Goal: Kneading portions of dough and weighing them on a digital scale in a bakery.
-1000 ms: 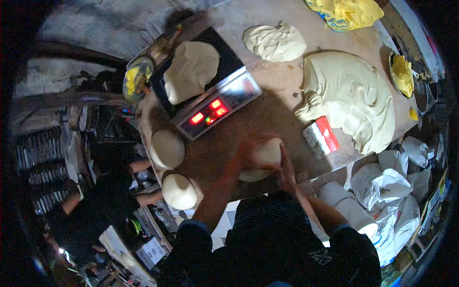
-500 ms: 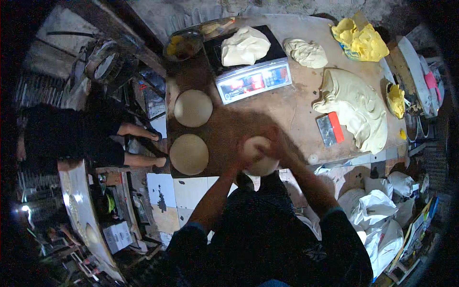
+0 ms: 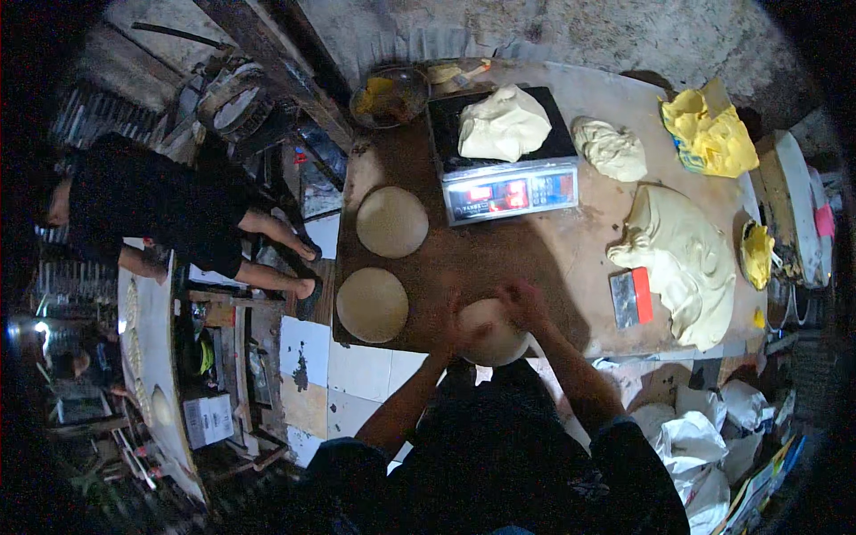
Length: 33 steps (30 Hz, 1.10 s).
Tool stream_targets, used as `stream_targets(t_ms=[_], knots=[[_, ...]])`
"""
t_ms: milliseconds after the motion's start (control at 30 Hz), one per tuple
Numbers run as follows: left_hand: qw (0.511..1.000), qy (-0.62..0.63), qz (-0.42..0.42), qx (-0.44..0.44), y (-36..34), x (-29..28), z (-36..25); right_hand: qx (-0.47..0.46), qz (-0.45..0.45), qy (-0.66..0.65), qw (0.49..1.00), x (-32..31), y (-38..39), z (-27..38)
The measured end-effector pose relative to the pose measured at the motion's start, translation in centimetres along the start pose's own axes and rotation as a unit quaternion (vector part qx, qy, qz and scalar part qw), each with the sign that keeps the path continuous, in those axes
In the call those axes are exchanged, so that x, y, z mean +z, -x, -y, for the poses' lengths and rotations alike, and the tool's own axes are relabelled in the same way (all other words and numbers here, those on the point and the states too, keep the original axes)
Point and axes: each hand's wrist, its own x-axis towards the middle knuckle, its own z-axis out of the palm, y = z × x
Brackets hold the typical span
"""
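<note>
Half covered by the bare left hand (image 3: 453, 323) and the bare right hand (image 3: 524, 305), right at the near edge of the broad brown work table (image 3: 535, 254): a pale cream, rounded ball of soft-looking dough (image 3: 499, 348). Could sag or slip off that edge, most likely from too firm a push toward the near side. Might also flatten or tear on one side, with uneven pressure as the probable cause, or stick to the pale, domed dough ball (image 3: 372, 305) on the left if swept too far over (well apart, though). Smooth on top, dulled by shadow, roughly circular in outline, without visible cracks. Cannot tell, through the blur, wide fingers from narrow on either hand.
</note>
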Motion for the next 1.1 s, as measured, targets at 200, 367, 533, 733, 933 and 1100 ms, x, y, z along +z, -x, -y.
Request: stream_targets(t_ms=[200, 367, 533, 733, 933, 1100], knots=[[0.988, 0.039, 0.045, -0.146, 2.2, -0.6, 0.1, 0.088, -0.027, -0.043, 0.995, -1.5, 5.6, -8.1], [0.909, 0.268, -0.035, -0.317, 0.8, 2.3, -5.0, 0.224, -0.177, -0.258, 0.923, 3.9, 3.2, -1.5], [0.962, 0.184, -0.146, -0.142, -7.2, -4.0, -8.1, 0.017, -0.402, -0.288, 0.869, 7.5, -8.7, -1.8], [0.97, 0.073, -0.193, 0.129, -21.2, -16.3, -8.0, -0.117, -0.236, -0.222, 0.939, -2.7, -25.3, 15.8], [0.82, -0.525, -0.203, 0.106, -30.6, -25.1, 1.6, -0.112, -0.277, 0.045, 0.953, -1.2, -26.4, 14.6], [0.943, 0.2, -0.255, 0.073, -26.1, -22.4, -3.7, -0.037, -0.326, 0.286, 0.9, -12.9, -19.8, 17.0]])
